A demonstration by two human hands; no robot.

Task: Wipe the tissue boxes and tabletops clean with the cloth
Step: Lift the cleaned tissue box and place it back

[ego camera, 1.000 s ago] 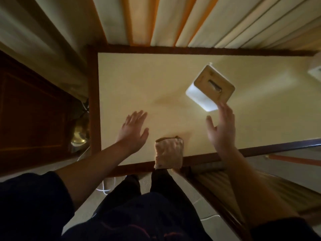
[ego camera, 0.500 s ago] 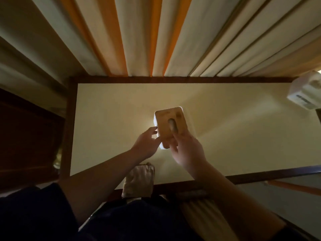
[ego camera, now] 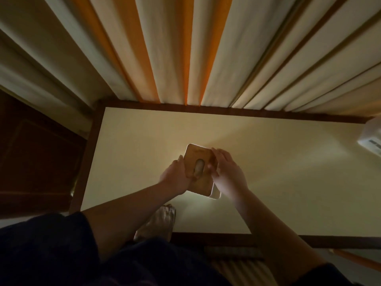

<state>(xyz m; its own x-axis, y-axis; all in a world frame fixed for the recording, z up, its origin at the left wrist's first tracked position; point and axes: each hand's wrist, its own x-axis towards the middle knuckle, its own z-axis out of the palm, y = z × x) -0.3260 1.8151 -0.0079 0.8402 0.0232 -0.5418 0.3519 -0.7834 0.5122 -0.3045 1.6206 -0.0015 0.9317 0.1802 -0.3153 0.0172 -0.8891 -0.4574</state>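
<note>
Wood-grained and dim under the weak light, the lid of the tissue box (ego camera: 199, 170) sat between both my hands near the middle of the cream tabletop (ego camera: 288, 182). A second earlier the box had stood farther back and to my right, with only my right fingertips reaching it and my left palm flat and idle beside the cloth. Half a second later I had drawn it toward the centre, and by this moment I had it from both sides.

My left hand (ego camera: 175, 178) gripped the near left edge, fingers curled round the side and the thumb lying over the lid by the oval slot, where a bit of tissue showed. My right hand (ego camera: 228, 172) was against the right side, fingers laid along the rim; whether they were hooked round it or only pressing, I could not tell in that gloom. The box's white body peeked out at the near right corner, and I could not tell whether it was resting on the table or lifted just clear.

That cloth (ego camera: 158, 221) lay untouched at the near edge of the tabletop, partly hidden behind my left forearm, apart from the box. So I judged that no wiping had begun: I had only brought the box within reach, and one hand would have to let go and fetch the cloth. Another white box (ego camera: 371, 137) sat at the far right edge.
</note>
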